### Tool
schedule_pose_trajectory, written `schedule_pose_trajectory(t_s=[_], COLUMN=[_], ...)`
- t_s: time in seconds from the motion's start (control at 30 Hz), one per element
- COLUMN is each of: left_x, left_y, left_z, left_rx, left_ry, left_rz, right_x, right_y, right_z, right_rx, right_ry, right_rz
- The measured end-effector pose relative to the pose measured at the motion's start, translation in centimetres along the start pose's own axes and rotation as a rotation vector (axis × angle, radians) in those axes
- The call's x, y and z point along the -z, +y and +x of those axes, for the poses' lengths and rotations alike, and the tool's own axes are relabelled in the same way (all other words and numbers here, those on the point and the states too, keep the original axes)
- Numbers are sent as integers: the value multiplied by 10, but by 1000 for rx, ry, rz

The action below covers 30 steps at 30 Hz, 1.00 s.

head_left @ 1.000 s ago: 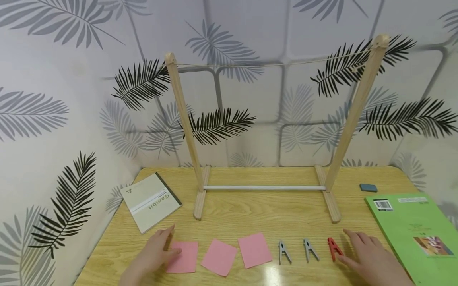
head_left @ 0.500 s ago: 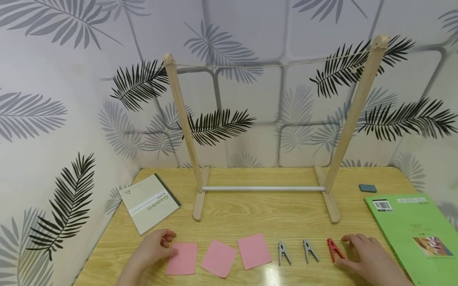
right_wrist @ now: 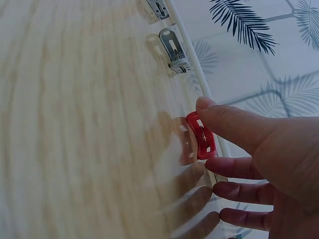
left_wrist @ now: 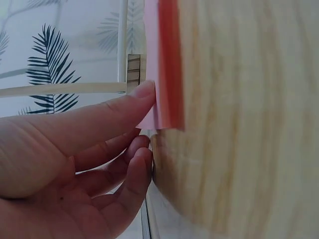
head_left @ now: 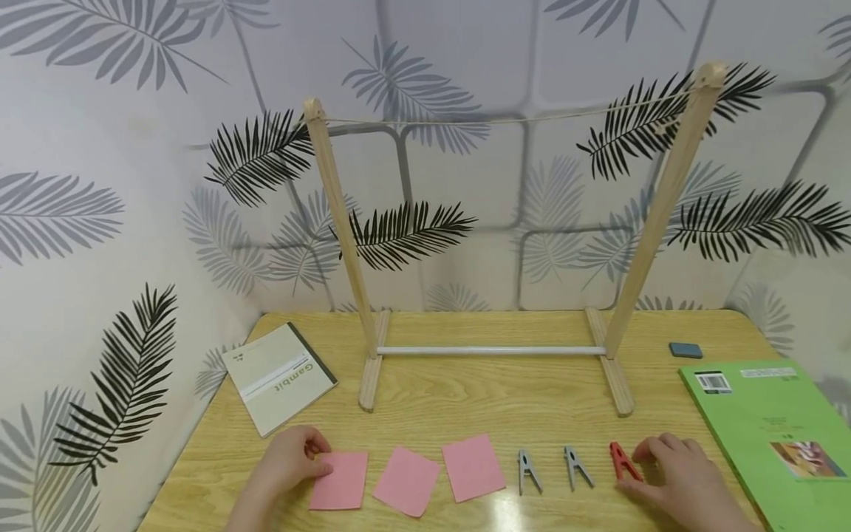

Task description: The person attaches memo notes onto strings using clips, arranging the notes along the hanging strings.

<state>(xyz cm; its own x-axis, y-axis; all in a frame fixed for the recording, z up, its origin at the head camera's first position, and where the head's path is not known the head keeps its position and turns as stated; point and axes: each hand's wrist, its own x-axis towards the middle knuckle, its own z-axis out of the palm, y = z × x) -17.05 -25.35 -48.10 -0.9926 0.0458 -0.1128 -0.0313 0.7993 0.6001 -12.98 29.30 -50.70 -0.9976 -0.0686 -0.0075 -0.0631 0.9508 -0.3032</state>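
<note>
At the lower left of the head view, my left hand [head_left: 290, 459] pinches the left edge of a pink sticky note [head_left: 342, 482]. Its thumb lies on the paper and the other fingers curl close to the table. Two more pink sticky notes, a tilted one [head_left: 408, 480] and one further right [head_left: 473, 468], lie in the same row. A red clothespin [right_wrist: 202, 135] stands between the thumb and index finger of my right hand [head_left: 685, 473], which pinches it at the table. Two grey clothespins, one nearer [head_left: 577, 468] and one further left [head_left: 528, 471], lie beside it.
Behind the row stands a wooden frame [head_left: 654, 222] with a string [head_left: 465, 122] across its top and a white bar [head_left: 492, 350] low down. A notebook [head_left: 279, 378] lies at left, a green book [head_left: 764, 436] at right, with a small blue-grey block [head_left: 685, 350] behind it.
My left fingers have drawn in from spread to curled at the sticky note's edge. The right thumb and index finger have closed in on the red clothespin.
</note>
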Motion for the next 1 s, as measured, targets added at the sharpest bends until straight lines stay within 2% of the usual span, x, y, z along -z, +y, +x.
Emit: schedule_pose_trajectory(t_s=[0.3, 0.57, 0.77, 1.0], left_x=[-3, 1, 10, 28], left_y=[-1, -7, -15, -8], left_z=[3, 2, 3, 4], left_rx=[-28, -86, -106, -91], left_ry=[-14, -67, -148, -174], left_rz=[43, -23, -114, -59], right_x=[1, 5, 8, 20], right_y=[-3, -4, 0, 5], right_z=[-5, -1, 4, 12], right_rx=[3, -33, -31, 11], right_ry=[31, -45, -71, -47], right_rz=[6, 5, 45, 89])
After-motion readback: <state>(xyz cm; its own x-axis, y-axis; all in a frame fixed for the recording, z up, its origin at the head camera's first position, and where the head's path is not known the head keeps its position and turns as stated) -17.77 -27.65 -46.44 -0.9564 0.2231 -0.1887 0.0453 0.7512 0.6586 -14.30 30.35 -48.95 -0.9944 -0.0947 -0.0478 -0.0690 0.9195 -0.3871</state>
